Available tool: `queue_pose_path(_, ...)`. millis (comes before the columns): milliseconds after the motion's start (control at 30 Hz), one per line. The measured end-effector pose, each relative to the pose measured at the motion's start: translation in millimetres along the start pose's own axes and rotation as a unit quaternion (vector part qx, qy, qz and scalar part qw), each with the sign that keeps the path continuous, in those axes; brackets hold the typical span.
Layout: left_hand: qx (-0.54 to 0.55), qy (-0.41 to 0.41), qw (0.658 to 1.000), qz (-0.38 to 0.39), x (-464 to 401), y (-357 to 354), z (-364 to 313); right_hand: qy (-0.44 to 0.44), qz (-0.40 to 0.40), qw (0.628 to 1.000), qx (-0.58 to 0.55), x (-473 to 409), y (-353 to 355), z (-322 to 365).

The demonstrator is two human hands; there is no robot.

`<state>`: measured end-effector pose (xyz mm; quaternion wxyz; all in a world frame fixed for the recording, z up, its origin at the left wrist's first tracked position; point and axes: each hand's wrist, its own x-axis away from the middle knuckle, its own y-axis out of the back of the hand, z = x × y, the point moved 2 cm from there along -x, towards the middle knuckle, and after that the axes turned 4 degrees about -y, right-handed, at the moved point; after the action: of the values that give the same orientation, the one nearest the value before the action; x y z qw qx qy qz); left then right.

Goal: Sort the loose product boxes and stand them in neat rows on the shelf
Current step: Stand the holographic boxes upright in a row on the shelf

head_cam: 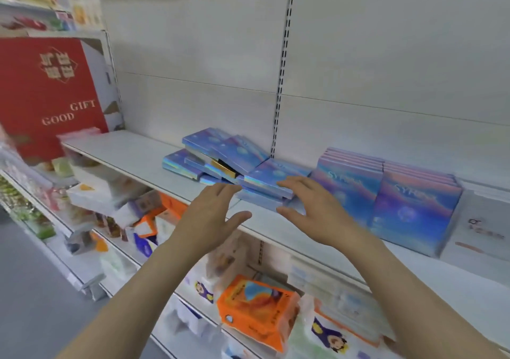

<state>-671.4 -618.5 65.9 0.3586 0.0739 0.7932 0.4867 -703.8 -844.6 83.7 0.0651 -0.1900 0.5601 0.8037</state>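
Now we see the left hand (pixel 211 218) and right hand (pixel 311 209) spread, fingers straight, holding nothing. Just beyond their fingertips lies a loose heap of flat, shiny blue-violet cardboard boxes (pixel 220 157) on the white shelf (pixel 132 151). Right of the right hand, matching boxes stand upright in two rows (pixel 386 193).

The white shelf (pixel 132 154) carried a loose heap of blue holographic boxes (pixel 220 157) and, right of it, two upright rows of matching boxes (pixel 386 193).
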Motion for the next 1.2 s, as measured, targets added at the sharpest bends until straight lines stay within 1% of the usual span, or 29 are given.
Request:
queue_pose_path(133, 0.001, 0.007, 1.000, -0.001, -47.3, -3.3, 64.3, -0.062, 0.011, 0.998, -0.023, -78.5, -37.9, -10.1)
queue_pose_path(267, 0.020, 0.011, 0.999, 0.032, -103.7, -13.0, 118.5, -0.141, 0.046, 0.988, -0.049, -151.0, -66.8, -19.7)
queue_pose_path(367, 0.052, 0.018, 0.997, 0.048, -137.6, -25.4, 149.0, -0.174, 0.069, 0.980, -0.060, -194.3, -87.3, -22.8)
queue_pose_path(467, 0.076, 0.029, 0.995, 0.050, -158.4, -35.5, 169.8, -0.179, 0.120, 0.976, -0.004, -217.1, -108.8, -17.2)
queue_pose_path(533, 0.089, 0.048, 0.993, 0.053, -170.2, -39.0, 179.6, -0.149, 0.135, 0.979, 0.031, -220.2, -118.0, -10.1)
queue_pose_path(667, 0.107, 0.099, 0.988, 0.050, -204.1, -48.9, 196.7, -0.123, 0.141, 0.982, -0.005, -221.6, -130.2, -12.0)
queue_pose_path(800, 0.211, 0.155, 0.964, 0.030, -224.3, -46.0, 196.8, -0.150, 0.107, 0.982, -0.031, -217.5, -131.2, -9.4)
queue_pose_path(833, 0.218, 0.169, 0.960, 0.042, -225.5, -45.1, 199.7, -0.161, 0.087, 0.982, -0.037, -216.0, -128.6, -7.0)
queue_pose_path(867, 0.216, 0.177, 0.957, 0.072, -224.8, -42.3, 202.8, -0.173, 0.061, 0.982, -0.035, -213.4, -126.4, -6.2)
queue_pose_path(933, 0.252, 0.176, 0.943, 0.131, -220.4, -37.5, 212.0, -0.203, -0.001, 0.979, 0.007, -204.6, -120.7, -5.2)
queue_pose_path(967, 0.290, 0.172, 0.931, 0.143, -217.2, -36.6, 217.5, -0.228, -0.033, 0.972, 0.040, -197.3, -118.4, -7.2)
queue_pose_path(1033, 0.372, 0.175, 0.901, 0.140, -207.0, -34.1, 227.7, -0.299, -0.083, 0.945, 0.105, -177.9, -113.8, -8.8)
queue_pose_path(1100, 0.422, 0.183, 0.880, 0.120, -197.8, -34.3, 237.1, -0.381, -0.116, 0.905, 0.153, -157.0, -109.7, -6.9)
queue_pose_path(1200, 0.452, 0.195, 0.867, 0.076, -192.5, -37.1, 248.6, -0.497, -0.134, 0.840, 0.172, -135.9, -107.7, -0.4)
